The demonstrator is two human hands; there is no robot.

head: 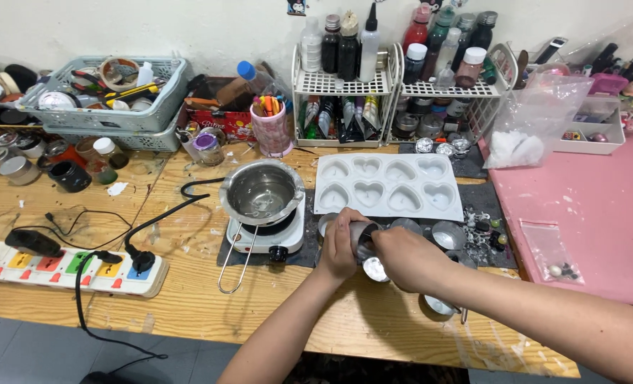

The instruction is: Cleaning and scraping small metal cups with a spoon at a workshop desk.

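Below heart mould (387, 185), both hands, left hand (341, 249), right hand (405, 257), prob. gripping tin (363, 238)

Heart mould (387, 186), melting pot (262, 193) — power strip (67, 269) left

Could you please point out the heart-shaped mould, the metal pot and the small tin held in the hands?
Heart-shaped mould (387, 186): head view, centre of the white tray.
Metal pot (262, 192): head view, inner bottom.
Small tin (363, 237): head view, its side between both hands.

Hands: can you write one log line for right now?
left hand: grips small metal tin | right hand: on same tin | behind: white heart mould | left: melting pot
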